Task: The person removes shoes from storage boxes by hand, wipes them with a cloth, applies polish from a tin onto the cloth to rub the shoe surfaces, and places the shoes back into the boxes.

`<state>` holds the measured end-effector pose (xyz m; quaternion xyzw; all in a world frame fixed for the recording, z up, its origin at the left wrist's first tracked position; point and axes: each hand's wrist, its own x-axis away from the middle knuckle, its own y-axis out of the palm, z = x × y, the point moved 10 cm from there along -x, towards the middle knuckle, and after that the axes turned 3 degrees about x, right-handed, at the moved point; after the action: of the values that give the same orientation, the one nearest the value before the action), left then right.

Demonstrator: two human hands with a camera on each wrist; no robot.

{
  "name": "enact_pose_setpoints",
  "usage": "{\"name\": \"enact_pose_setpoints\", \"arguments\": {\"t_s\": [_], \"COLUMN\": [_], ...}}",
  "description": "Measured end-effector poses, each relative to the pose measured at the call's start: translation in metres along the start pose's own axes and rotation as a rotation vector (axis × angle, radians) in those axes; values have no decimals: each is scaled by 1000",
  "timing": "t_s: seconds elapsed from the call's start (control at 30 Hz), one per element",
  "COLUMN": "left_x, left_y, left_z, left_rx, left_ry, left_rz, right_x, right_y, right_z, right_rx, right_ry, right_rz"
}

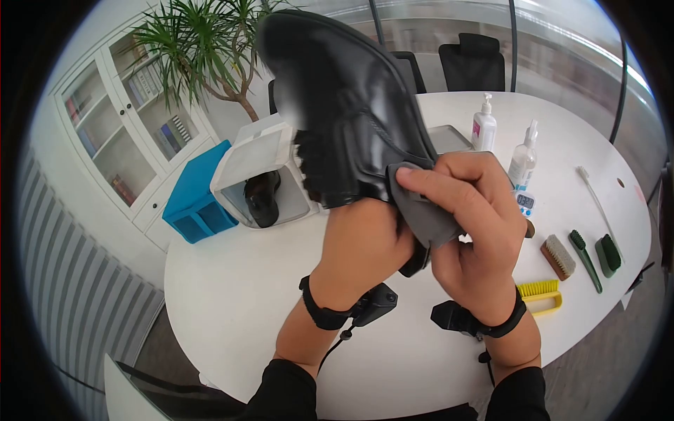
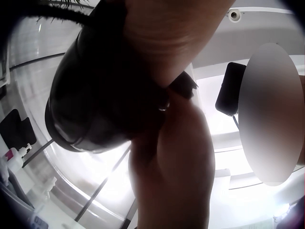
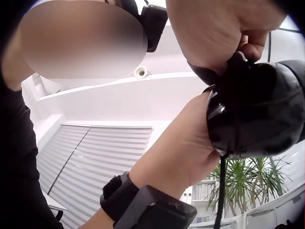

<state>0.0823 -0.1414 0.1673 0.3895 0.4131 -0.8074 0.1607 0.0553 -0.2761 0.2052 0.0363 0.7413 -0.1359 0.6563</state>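
Observation:
A glossy black leather shoe is held up over the table, toe toward the top left of the head view. My left hand reaches into its opening, so the fingers are hidden; in the right wrist view the wrist enters the shoe at the collar. With thumb and curled fingers, my right hand pinches a dark grey cloth. The cloth lies against the shoe's side near the opening. In the left wrist view the shoe is dark and partly covered by the right hand.
On the white table, a dark shoe lies inside a white bin beside a blue bin. At right stand a pump bottle, a spray bottle, a timer and several brushes, including a yellow one.

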Motion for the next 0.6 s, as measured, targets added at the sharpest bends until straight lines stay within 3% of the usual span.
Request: {"name": "enact_pose_setpoints", "arguments": {"t_s": [0.07,0.33,0.47,0.6], "left_x": [0,7,5,-6], "left_y": [15,40,44,22], "left_z": [14,47,31,11], "left_rx": [-15,48,10,97], "left_ry": [141,384,208,60], "left_rz": [-106,-69,-204,-21], "right_x": [0,-6,-4,-2], "right_y": [-3,-20,-12,-2], "right_z": [8,20,22,23], "right_rx": [32,136,68,-26], "right_ry": [47,80,109,158], "right_rz": [4,58,-10,-113]}}
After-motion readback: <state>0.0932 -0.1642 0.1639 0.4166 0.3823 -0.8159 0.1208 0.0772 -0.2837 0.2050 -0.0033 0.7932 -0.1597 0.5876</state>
